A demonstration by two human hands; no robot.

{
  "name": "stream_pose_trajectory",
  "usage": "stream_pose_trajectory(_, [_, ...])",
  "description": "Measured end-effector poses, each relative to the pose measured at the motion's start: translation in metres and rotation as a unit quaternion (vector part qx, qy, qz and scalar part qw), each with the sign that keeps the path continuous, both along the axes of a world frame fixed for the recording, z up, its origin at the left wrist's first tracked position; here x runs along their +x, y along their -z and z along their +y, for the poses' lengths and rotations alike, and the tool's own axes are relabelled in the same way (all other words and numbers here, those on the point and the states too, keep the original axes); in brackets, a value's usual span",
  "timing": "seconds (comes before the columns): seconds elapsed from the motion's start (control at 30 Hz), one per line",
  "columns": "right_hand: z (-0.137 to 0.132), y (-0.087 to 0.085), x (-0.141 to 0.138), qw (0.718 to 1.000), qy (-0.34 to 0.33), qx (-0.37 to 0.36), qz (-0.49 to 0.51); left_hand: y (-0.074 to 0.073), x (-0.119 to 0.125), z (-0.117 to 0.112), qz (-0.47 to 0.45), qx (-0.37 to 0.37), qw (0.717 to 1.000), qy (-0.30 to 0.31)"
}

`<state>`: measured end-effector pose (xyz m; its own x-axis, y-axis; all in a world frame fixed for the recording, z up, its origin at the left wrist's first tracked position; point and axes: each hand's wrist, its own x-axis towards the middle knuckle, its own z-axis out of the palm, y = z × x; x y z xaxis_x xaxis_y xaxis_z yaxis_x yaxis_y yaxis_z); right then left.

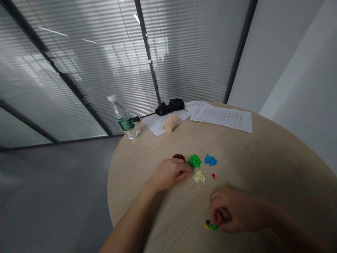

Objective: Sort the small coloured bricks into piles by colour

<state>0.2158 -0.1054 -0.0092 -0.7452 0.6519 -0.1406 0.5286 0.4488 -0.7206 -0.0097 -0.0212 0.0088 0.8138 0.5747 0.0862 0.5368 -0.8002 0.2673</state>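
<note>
My left hand (170, 174) rests on the round wooden table (147, 154), curled beside a pile of brown plastic bricks (179, 157). Small red and yellow bits (184, 179) show under its fingers, partly hidden, and what it holds is unclear. A green brick pile (195, 161) lies just beyond its fingertips, with a cream brick pile (199, 176) to the right. Further right are a blue brick pile (210, 160) and a lone red brick (213, 175). My right hand (229, 210) pinches a small model of joined yellow, green and brown bricks (211, 226) nearer the table's front.
At the far edge of the table stand a plastic water bottle (125, 119) and a tipped paper cup (171, 122). Printed papers (223, 117) and a black cloth item (170, 106) lie there too. Glass partitions with blinds stand behind the table.
</note>
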Motion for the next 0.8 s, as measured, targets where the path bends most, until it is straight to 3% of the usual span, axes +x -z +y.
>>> stream_pose_trajectory(0.33, [0.003, -0.002, 0.002, 0.999, 0.011, 0.031, -0.027, -0.005, 0.003, -0.003, -0.045, 0.011, 0.999, 0.019])
stream_pose_trajectory(0.43, [0.008, -0.001, 0.001, 0.994, 0.084, 0.064, 0.001, -0.004, 0.005, -0.007, -0.089, 0.042, 0.995, 0.031])
stream_pose_trajectory(0.53, [0.013, 0.001, 0.001, 0.972, 0.205, 0.084, 0.073, 0.001, 0.01, -0.011, -0.155, 0.087, 0.983, 0.052])
stream_pose_trajectory(0.63, [0.015, 0.003, -0.001, 0.943, 0.284, 0.035, 0.168, 0.009, 0.018, -0.017, -0.198, 0.111, 0.97, 0.088])
stream_pose_trajectory(0.8, [0.017, 0.008, -0.006, 0.913, 0.284, -0.123, 0.268, 0.017, 0.028, -0.024, -0.223, 0.118, 0.962, 0.106])
